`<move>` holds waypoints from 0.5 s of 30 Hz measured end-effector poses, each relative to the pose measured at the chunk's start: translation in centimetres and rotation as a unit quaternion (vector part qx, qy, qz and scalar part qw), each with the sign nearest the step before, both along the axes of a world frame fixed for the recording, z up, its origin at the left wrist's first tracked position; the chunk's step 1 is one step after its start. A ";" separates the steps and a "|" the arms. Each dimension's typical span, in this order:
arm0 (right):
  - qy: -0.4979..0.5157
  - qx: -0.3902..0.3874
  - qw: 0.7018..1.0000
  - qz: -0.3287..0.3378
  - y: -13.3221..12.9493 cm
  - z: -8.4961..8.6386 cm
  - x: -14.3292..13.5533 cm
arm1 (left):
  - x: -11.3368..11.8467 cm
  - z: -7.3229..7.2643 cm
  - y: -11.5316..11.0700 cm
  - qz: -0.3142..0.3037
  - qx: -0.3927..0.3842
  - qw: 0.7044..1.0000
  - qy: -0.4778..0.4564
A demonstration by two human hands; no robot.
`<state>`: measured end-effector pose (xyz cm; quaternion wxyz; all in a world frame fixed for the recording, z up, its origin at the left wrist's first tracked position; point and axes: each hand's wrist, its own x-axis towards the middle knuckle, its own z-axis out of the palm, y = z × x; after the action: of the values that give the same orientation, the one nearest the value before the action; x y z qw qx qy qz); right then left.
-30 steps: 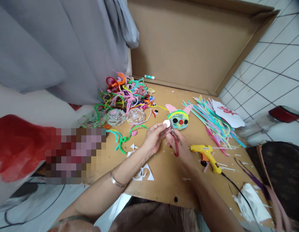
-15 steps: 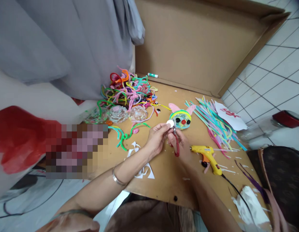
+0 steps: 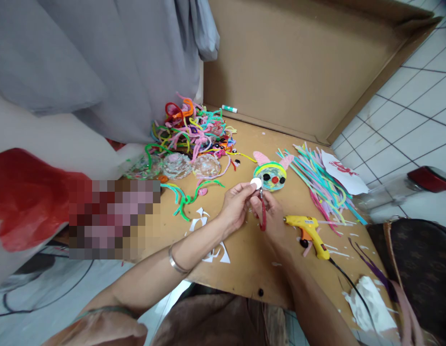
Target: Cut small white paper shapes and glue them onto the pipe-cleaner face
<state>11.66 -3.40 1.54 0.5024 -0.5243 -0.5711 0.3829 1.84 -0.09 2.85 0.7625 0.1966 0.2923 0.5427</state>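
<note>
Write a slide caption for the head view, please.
Left hand holding white disc, right hand red-handled scissors, glue gun nearby.

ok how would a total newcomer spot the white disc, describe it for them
On the brown tabletop, find the animal face with pink ears. At its lower left in the picture, the left hand pinches the white disc beside red-handled scissors in the right hand. It is round, unlike the jagged white scraps lying on the tabletop.
</note>
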 end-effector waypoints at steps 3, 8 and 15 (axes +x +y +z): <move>0.005 -0.002 1.000 -0.002 0.1 0.0 0.0 | 0.1 -0.1 0.0 0.001 0.001 1.000 0.000; 0.005 -0.002 1.000 -0.007 0.1 0.1 0.0 | 0.1 -0.2 0.0 -0.003 0.011 1.000 -0.002; 0.013 0.000 1.000 -0.008 -0.1 0.8 -0.1 | -0.1 -0.3 0.1 -0.004 0.034 0.999 -0.003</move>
<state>11.60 -3.53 2.37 0.5128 -0.5240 -0.5604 0.3853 1.76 0.04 2.60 0.7582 0.2217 0.2709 0.5501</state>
